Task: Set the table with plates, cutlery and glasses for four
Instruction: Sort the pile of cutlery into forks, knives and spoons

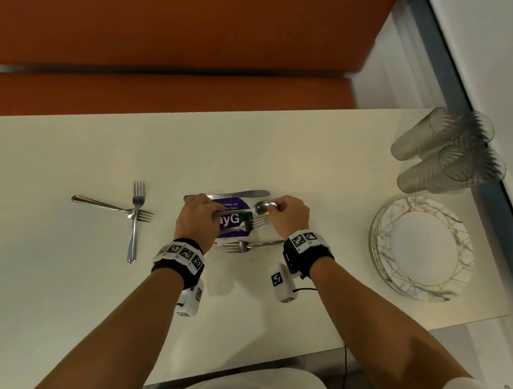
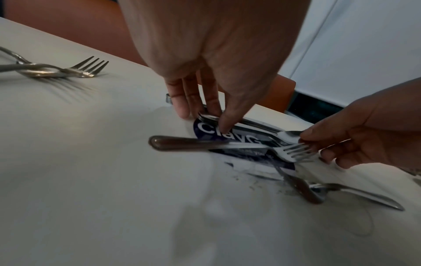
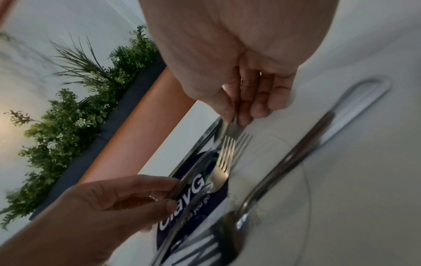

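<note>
From the head view, both forearms reach forward over the white desk (image 1: 69,314), each wrist wrapped in a black band with coded markers. The left hand (image 1: 195,219) is knuckles-up, its grip closed on the handle of a spoon (image 1: 265,207); the right hand (image 1: 290,216) pinches the bowl end of that same spoon, so it spans between the two hands above a purple sticker (image 1: 235,219). A knife (image 1: 235,194) lies just beyond the hands, and two forks (image 1: 252,224) lie under and between them. To the left, well apart, another pair of forks (image 1: 136,209) lies crossed. To the right stands a stack of marbled plates (image 1: 423,248), and beyond it four clear glasses (image 1: 447,151) lie near the desk's end. An orange bench (image 1: 163,28) runs along the far side.

From the left wrist, the left hand's fingers (image 2: 182,104) point down, thumb and finger tips clamped on the spoon's handle – the right hand (image 2: 364,135) meets it at the bowl. A fork (image 2: 227,145) lies in front of them (blurred).

From the right wrist, the right hand's fingertips (image 3: 246,115) close on thin metal – too blurred to name. The left hand (image 3: 114,198) grips from below left. A knife (image 3: 318,144) crosses the foreground, and green foliage (image 3: 68,117) lines the background.
</note>
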Available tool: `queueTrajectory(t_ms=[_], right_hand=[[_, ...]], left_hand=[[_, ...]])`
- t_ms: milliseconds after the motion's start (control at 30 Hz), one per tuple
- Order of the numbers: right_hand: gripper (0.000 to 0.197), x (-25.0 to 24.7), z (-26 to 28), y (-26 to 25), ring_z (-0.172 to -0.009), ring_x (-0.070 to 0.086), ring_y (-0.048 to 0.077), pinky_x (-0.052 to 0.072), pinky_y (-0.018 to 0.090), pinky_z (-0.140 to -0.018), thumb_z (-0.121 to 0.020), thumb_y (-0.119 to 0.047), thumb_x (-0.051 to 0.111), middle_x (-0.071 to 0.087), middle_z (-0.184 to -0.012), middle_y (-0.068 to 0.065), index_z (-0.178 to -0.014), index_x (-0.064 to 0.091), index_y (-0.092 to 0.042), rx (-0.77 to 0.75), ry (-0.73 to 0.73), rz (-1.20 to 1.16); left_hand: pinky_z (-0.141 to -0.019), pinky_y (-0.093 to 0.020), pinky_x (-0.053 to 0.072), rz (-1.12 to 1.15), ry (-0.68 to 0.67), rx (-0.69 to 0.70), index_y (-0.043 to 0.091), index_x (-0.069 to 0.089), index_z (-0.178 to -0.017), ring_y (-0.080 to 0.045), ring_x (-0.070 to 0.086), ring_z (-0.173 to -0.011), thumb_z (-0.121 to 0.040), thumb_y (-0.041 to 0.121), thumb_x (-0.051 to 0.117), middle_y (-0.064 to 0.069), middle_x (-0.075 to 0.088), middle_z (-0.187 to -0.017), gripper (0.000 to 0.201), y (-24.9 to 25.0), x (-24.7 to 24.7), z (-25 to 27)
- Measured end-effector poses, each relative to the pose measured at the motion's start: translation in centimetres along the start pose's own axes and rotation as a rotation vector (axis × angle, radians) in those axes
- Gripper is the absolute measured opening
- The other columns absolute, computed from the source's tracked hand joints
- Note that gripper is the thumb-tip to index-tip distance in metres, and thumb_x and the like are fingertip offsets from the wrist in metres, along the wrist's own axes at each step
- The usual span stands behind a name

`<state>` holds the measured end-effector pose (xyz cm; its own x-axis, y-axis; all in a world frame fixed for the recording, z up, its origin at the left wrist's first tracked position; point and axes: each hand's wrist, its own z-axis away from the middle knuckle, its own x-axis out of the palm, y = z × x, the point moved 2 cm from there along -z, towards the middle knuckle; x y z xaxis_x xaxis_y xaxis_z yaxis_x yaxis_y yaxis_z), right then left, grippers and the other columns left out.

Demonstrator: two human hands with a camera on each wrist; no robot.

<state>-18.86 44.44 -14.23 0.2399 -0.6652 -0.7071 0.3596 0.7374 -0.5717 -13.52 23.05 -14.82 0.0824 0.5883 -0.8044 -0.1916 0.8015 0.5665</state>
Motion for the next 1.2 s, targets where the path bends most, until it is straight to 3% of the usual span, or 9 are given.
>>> queueTrajectory(t_ms=[133, 267, 400, 533, 667, 767, 867, 1000, 1200], right_hand=[[0.016, -0.1, 0.2, -0.1, -0.083, 0.062, 0.017, 0.032, 0.012, -0.06, -0.092, -0.018, 0.066, 0.076, -0.098, 0.007, -0.1, 0.076, -0.008, -0.037, 0.004, 0.021], [0.015, -0.2, 0.5, 0.1, -0.079, 0.061, 0.017, 0.033, 0.002, -0.055, -0.091, -0.018, 0.068, 0.076, -0.093, 0.007, -0.097, 0.076, -0.008, -0.033, -0.003, -0.007], [0.021, -0.5, 1.1, 0.3, -0.077, 0.058, 0.012, 0.032, 0.002, -0.059, -0.09, -0.029, 0.071, 0.07, -0.087, -0.002, -0.1, 0.074, -0.011, 0.005, 0.005, -0.063], [0.024, -0.5, 1.8, 1.1, -0.084, 0.065, 0.015, 0.05, 0.024, -0.075, -0.087, -0.039, 0.07, 0.069, -0.09, -0.005, -0.1, 0.07, -0.018, 0.101, 0.021, -0.098], [0.013, 0.4, 3.3, 1.9, -0.09, 0.066, 0.017, 0.052, 0.04, -0.092, -0.083, -0.043, 0.066, 0.07, -0.089, -0.009, -0.09, 0.065, -0.032, 0.162, -0.027, 0.012], [0.019, 0.9, 5.3, 0.9, -0.089, 0.059, 0.016, 0.044, 0.041, -0.098, -0.087, -0.048, 0.066, 0.07, -0.09, -0.009, -0.09, 0.072, -0.03, 0.104, -0.071, 0.061], [0.023, 1.3, 5.1, -0.1, -0.084, 0.057, 0.019, 0.04, 0.04, -0.093, -0.09, -0.047, 0.067, 0.062, -0.073, -0.01, -0.077, 0.07, -0.028, 0.094, -0.082, 0.089], [0.025, 1.1, 4.9, 0.0, -0.081, 0.06, 0.022, 0.046, 0.043, -0.096, -0.091, -0.039, 0.067, 0.058, -0.064, -0.01, -0.07, 0.067, -0.027, 0.123, -0.087, 0.098], [0.011, -1.0, 5.9, -2.1, -0.082, 0.067, 0.02, 0.054, 0.045, -0.091, -0.087, -0.029, 0.07, 0.065, -0.069, -0.015, -0.076, 0.071, -0.029, -0.044, 0.009, -0.085]], left_hand=[[-0.089, -0.047, 0.051, -0.028, 0.045, -0.005, 0.014, 0.081, -0.107, -0.032, 0.056, -0.111, -0.09, 0.008, 0.07, -0.006, 0.072, -0.107, 0.021, -0.4, 0.3, 0.3], [-0.09, -0.044, 0.047, -0.03, 0.07, -0.019, 0.016, 0.079, -0.111, -0.029, 0.054, -0.114, -0.09, 0.01, 0.07, -0.003, 0.07, -0.109, 0.023, -0.6, 0.7, 0.7], [-0.093, -0.046, 0.049, -0.031, 0.043, -0.002, 0.014, 0.076, -0.117, -0.03, 0.053, -0.116, -0.09, 0.009, 0.07, -0.005, 0.069, -0.114, 0.028, -0.8, 0.6, 0.9], [-0.095, -0.044, 0.051, -0.001, 0.078, 0.024, 0.012, 0.071, -0.12, -0.03, 0.056, -0.114, -0.088, 0.009, 0.071, -0.008, 0.066, -0.116, 0.031, -0.8, 0.1, 1.2], [-0.09, -0.038, 0.05, 0.027, 0.126, 0.042, 0.012, 0.07, -0.116, -0.028, 0.057, -0.105, -0.088, 0.007, 0.071, -0.008, 0.065, -0.113, 0.029, -0.3, 0.1, 2.3], [-0.085, -0.041, 0.054, 0.035, 0.199, 0.061, 0.013, 0.072, -0.109, -0.028, 0.058, -0.1, -0.088, 0.001, 0.07, -0.007, 0.066, -0.107, 0.024, 0.1, -1.1, 5.0], [-0.081, -0.044, 0.057, 0.041, 0.218, 0.103, 0.011, 0.073, -0.106, -0.029, 0.059, -0.096, -0.086, -0.001, 0.071, -0.009, 0.067, -0.104, 0.023, 0.2, -1.2, 4.8], [-0.081, -0.046, 0.057, 0.046, 0.193, 0.124, 0.012, 0.073, -0.106, -0.029, 0.058, -0.097, -0.088, -0.002, 0.068, -0.008, 0.068, -0.104, 0.023, 1.1, -1.0, 4.8], [-0.096, -0.036, 0.05, 0.219, 0.081, 0.074, 0.013, 0.062, -0.134, -0.024, 0.06, -0.112, -0.102, 0.01, 0.051, -0.005, 0.069, -0.123, 0.034, 3.3, -2.2, 4.0]])
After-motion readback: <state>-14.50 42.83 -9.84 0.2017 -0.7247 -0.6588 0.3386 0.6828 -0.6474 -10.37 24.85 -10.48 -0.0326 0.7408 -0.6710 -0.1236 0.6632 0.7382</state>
